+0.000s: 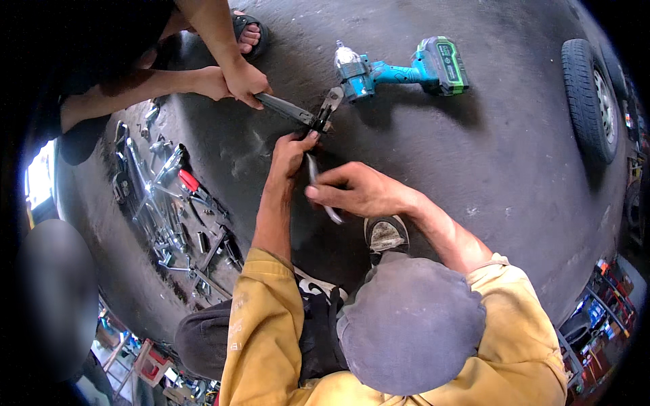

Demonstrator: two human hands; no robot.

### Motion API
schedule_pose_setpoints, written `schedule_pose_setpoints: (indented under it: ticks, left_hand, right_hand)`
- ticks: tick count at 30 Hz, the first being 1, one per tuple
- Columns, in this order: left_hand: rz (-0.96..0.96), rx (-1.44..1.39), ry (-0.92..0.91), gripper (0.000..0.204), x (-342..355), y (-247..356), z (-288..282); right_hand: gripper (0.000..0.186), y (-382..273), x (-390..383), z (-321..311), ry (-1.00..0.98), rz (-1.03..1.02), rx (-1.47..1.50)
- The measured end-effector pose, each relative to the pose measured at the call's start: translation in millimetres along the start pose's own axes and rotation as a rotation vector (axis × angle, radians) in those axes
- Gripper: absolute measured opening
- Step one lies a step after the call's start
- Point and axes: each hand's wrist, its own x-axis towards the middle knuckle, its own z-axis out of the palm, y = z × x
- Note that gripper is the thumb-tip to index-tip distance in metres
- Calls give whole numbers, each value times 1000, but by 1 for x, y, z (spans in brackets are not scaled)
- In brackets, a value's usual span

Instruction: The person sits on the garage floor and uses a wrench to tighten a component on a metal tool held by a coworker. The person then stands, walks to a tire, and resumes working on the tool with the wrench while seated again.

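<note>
My left hand (291,154) is closed, thumb and fingers pinched at the near end of a dark, jointed metal bar (288,110). A short grey metal piece (332,99) with a rounded end sticks up from that joint. In my right hand (359,191), which is closed, is a slim silver wrench (313,168); its upper end reaches close to my left fingers, and its lower end shows below my hand. Its ends are partly hidden or blurred. A co-worker's two hands (237,82) grip the bar's far end from the upper left.
A teal cordless impact wrench (389,73) with a black-and-green battery lies beyond the joint. Sockets, ratchets and red-handled pliers (189,181) are scattered on the dark floor to the left. A wheel with its tyre (579,98) stands at the far right. My shoe (387,233) is below my right hand.
</note>
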Motion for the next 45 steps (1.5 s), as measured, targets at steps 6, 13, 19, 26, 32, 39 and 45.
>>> schedule_pose_setpoints:
  ticks: [6, 13, 19, 26, 32, 39, 45]
  left_hand:
    - [225, 223, 195, 40, -5, 6, 20]
    - [146, 245, 180, 31, -13, 15, 21]
    - [158, 283, 137, 38, -11, 7, 15]
    - [108, 80, 19, 34, -5, 10, 1]
    - [188, 273, 242, 34, -20, 22, 32]
    - [71, 116, 258, 35, -17, 15, 22]
    - [73, 91, -26, 38, -21, 23, 21]
  right_hand:
    - [39, 84, -27, -4, 120, 156, -283]
    - [49, 2, 2, 8, -55, -107, 342]
    - [40, 70, -18, -15, 40, 269, -276]
    - [43, 1, -1, 1, -24, -44, 9]
    - [39, 88, -27, -15, 17, 228, -428]
    - [38, -17, -10, -1, -14, -14, 439]
    - [42, 94, -23, -18, 47, 243, -38]
